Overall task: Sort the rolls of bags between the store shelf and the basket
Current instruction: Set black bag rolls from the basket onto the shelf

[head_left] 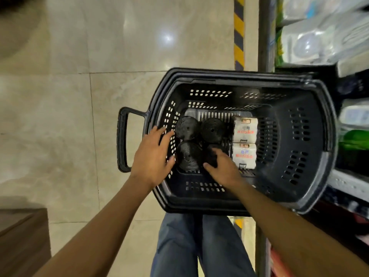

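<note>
A black plastic basket (pixel 303 124) stands on the floor below me. Several black rolls of bags stand on end in its left part: one at the back left (pixel 186 127), one beside it (pixel 212 129), one in front (pixel 188 155). My right hand (pixel 223 166) reaches into the basket and closes on a fourth black roll (pixel 212 154). Two white labelled packs (pixel 244 129) (pixel 244 155) lie to the right of the rolls. My left hand (pixel 152 156) hovers over the basket's left wall with fingers spread and nothing in it.
The store shelf (pixel 347 116) with blurred white and green packages runs along the right edge, touching the basket's side. The basket's handle (pixel 122 139) sticks out left over a tiled floor. A brown box (pixel 22 242) sits at the lower left. My legs are under the basket.
</note>
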`<state>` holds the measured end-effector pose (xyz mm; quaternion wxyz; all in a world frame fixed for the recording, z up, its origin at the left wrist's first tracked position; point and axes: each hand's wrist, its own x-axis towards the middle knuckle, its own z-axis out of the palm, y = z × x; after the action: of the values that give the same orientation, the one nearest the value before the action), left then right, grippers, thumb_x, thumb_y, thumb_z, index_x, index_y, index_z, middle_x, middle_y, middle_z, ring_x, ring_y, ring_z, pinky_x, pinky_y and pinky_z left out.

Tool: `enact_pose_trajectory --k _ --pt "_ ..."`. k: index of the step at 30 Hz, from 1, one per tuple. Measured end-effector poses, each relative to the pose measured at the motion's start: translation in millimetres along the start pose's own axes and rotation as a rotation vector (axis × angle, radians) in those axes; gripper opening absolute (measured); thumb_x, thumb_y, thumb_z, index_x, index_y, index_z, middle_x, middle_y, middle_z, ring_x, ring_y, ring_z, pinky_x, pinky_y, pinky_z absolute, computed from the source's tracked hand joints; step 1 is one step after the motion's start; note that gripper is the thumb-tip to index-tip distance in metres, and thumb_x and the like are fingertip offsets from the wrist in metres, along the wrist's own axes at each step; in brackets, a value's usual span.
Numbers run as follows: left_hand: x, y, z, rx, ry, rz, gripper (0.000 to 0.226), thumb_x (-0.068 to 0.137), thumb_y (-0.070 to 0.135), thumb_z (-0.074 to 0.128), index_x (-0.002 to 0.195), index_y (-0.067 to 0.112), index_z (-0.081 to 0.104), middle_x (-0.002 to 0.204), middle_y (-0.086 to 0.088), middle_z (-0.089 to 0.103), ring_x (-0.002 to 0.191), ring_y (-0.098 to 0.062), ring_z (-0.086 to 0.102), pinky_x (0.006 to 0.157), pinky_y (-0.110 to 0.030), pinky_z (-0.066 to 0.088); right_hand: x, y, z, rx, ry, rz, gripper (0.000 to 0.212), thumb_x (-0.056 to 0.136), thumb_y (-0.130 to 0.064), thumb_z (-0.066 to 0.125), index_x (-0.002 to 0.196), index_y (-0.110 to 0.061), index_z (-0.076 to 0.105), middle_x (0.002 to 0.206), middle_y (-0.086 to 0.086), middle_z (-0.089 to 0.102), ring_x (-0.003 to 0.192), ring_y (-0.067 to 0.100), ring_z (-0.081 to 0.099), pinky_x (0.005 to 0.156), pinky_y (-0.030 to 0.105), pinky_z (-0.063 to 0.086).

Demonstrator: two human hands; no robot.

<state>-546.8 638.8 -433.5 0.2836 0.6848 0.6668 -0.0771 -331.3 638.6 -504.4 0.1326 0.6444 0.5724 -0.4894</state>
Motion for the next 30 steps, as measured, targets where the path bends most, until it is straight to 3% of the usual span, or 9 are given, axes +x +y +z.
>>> enact_pose_trajectory --k 3,7,10,15,22,30 --pt "-26 26 -40 -0.027 -0.094 -0.035 0.060 0.091 0.038 0.052 0.143 0.019 0.031 0.141 -0.004 0.045 0.129 -0.022 0.041 0.108 -0.034 0.032 -48 -28 -32 0.059 0.019 -0.048 0.062 0.090 -0.036 0.059 0.142 -0.011 0.035 0.139 0.012 0.049 0.126 0.027 0.047 0.101 0.033 0.041" --pt "-73 56 -96 0.023 -0.132 -0.071 0.052 0.092 0.044 0.048 0.137 0.021 0.037 0.134 -0.002 0.050 0.121 -0.021 0.048 0.097 -0.034 0.042 -122 -56 -74 0.084 0.043 -0.111 0.057 0.091 -0.037 0.058 0.139 -0.013 0.039 0.137 0.009 0.051 0.124 0.026 0.049 0.099 0.032 0.041" --pt "-109 79 -137 -0.005 -0.082 -0.092 0.053 0.092 0.046 0.049 0.137 0.021 0.038 0.136 -0.003 0.049 0.122 -0.022 0.049 0.096 -0.034 0.043 -182 -68 -103 0.109 0.103 -0.156 0.054 0.091 -0.035 0.059 0.137 -0.014 0.041 0.134 0.009 0.052 0.121 0.025 0.050 0.094 0.030 0.039" --pt "-165 113 -185 -0.036 0.034 -0.051 0.058 0.091 0.048 0.049 0.141 0.023 0.034 0.139 -0.002 0.046 0.123 -0.022 0.048 0.095 -0.032 0.042 -271 -84 -145 0.066 0.194 -0.303 0.058 0.093 -0.039 0.054 0.142 -0.016 0.034 0.143 0.004 0.044 0.130 0.020 0.042 0.105 0.031 0.035" --pt "-225 134 -209 -0.095 0.122 0.139 0.057 0.092 0.047 0.050 0.142 0.025 0.033 0.143 0.003 0.043 0.129 -0.017 0.043 0.101 -0.029 0.037 -370 -90 -150 0.073 0.447 -0.367 0.058 0.094 -0.038 0.053 0.144 -0.017 0.032 0.147 0.001 0.038 0.135 0.017 0.035 0.106 0.027 0.029" --pt "-257 157 -229 0.048 0.096 0.545 0.060 0.092 0.047 0.049 0.144 0.021 0.032 0.144 -0.002 0.042 0.131 -0.020 0.041 0.104 -0.036 0.038 -457 -86 -94 0.204 0.726 -0.183 0.060 0.093 -0.040 0.055 0.143 -0.019 0.032 0.143 0.002 0.043 0.130 0.021 0.042 0.103 0.031 0.035"
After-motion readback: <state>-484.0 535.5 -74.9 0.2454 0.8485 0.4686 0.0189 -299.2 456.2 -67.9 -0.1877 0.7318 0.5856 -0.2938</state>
